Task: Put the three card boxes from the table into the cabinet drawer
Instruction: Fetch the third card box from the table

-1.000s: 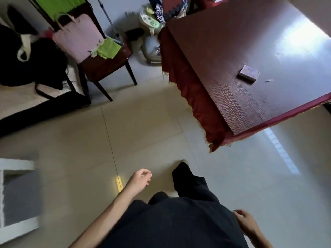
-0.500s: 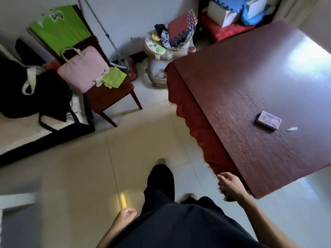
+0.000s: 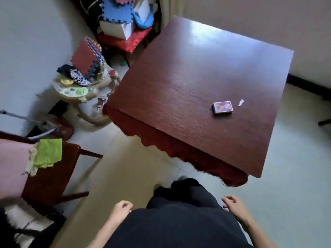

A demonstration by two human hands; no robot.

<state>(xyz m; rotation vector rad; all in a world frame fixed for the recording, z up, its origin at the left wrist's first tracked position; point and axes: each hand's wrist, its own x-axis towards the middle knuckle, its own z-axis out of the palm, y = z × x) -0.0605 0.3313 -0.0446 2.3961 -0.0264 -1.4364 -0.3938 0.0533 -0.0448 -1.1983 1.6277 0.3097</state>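
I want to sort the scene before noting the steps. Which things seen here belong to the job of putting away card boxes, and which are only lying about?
For the job:
- small purple card box
- dark red wooden table
- left hand, empty
- right hand, empty

Lying about:
- small white scrap beside the box
- green cloth
- foam puzzle mats
- wooden chair

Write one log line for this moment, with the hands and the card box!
left hand: empty | right hand: empty | card box: one flat on table | drawer: not in view
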